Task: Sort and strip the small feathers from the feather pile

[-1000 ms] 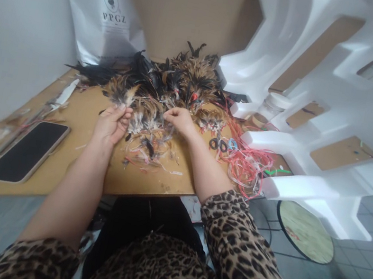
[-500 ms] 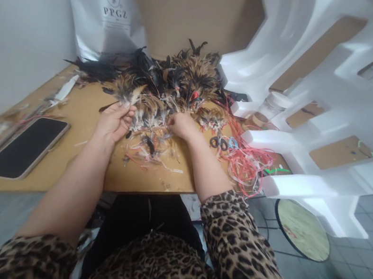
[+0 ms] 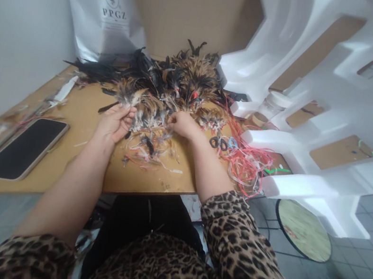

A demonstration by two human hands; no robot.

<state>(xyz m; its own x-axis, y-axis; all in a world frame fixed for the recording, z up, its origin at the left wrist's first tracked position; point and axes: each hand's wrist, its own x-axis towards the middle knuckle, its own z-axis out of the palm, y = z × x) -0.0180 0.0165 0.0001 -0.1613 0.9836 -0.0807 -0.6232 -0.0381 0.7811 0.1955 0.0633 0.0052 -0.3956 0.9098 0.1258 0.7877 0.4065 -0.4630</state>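
My left hand (image 3: 116,120) is closed on the base of a small bunch of brown and black feathers (image 3: 128,92), which fans out above the fingertips. My right hand (image 3: 180,123) is closed in a pinch beside a row of short brown feathers (image 3: 150,113); what sits between its fingertips is too small to make out. Loose feather scraps and thread bits (image 3: 149,145) lie on the table just below the two hands. Behind them rises a large pile of brown and black feathers (image 3: 194,71).
A phone (image 3: 24,148) lies on the wooden table (image 3: 89,98) at left. Scissors (image 3: 219,143) and tangled pink string (image 3: 249,165) lie right of my right arm. A white foam piece (image 3: 293,187) and a clear jar (image 3: 275,104) stand at right, a silver bag (image 3: 109,25) behind.
Almost nothing differs. Both hands keep their places and their grips, and the view has shifted very slightly.
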